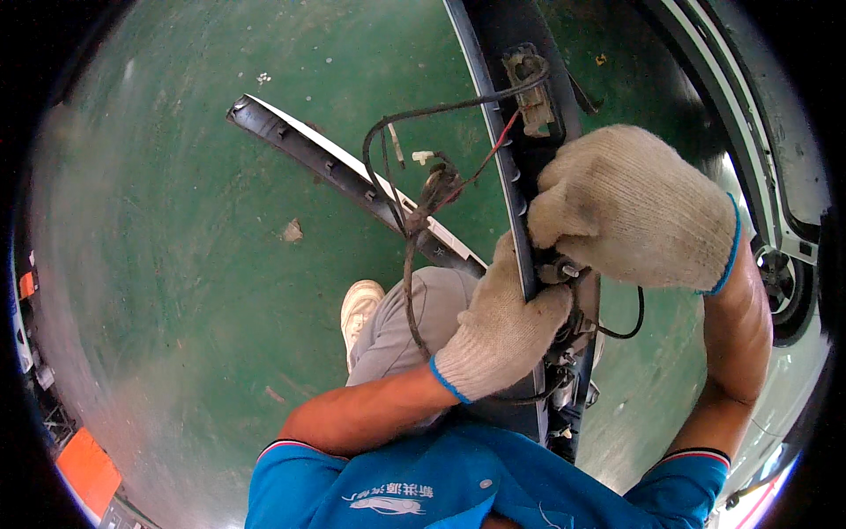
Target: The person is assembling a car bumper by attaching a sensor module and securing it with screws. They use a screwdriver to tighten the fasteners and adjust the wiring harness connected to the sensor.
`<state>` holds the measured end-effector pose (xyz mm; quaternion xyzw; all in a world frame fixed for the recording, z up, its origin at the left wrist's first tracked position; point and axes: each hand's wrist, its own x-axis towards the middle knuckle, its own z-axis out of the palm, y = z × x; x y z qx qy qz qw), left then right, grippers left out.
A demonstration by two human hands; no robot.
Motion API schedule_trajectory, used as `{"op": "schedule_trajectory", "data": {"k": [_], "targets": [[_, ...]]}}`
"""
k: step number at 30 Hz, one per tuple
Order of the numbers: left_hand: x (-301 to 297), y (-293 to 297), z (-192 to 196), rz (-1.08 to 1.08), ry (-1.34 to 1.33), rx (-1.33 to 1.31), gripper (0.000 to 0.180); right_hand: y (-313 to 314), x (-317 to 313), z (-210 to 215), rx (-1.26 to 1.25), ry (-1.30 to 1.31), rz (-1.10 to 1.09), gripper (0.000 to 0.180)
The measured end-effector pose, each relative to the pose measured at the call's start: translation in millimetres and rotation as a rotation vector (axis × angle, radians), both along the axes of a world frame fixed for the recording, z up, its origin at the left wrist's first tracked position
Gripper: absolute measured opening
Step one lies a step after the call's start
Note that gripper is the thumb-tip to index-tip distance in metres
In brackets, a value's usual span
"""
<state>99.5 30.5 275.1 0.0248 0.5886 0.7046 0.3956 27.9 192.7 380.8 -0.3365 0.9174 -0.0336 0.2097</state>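
Note:
A long dark plastic car trim panel point(486, 75) runs from the upper middle down to my lap, its hollow inner side facing up. My left hand point(507, 331), in a knitted off-white glove, is closed round the panel's near-left edge, thumb inside. My right hand point(639, 207), gloved alike, has its fingers curled over the panel's hollow, and what they hold is hidden. Just below those fingers sits a small metal fitting with a threaded stud point(564, 269). A dark wiring harness point(410, 264) loops left from the panel, with a white connector point(423, 158) and a red wire point(496, 152).
A second trim strip point(326, 159), white-edged, lies on the green floor point(194, 256) beyond my left knee. A dirty light-coloured part point(531, 97) sits in the panel's far section. Along the right stands a pale car body point(793, 141). Orange items point(88, 472) are at lower left.

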Motion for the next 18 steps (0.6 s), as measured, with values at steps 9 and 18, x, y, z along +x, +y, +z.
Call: {"op": "schedule_trajectory", "data": {"k": [9,18], "targets": [[-2.1,1.6,9.0,-0.031,0.008,-0.073,0.048,2.5,12.8,-4.7,-0.058,0.100,-0.056,0.013],[-1.2,1.3,13.0,-0.054,-0.096,0.016,0.054,-2.1,17.8,1.8,-0.029,0.173,-0.135,0.015]]}}
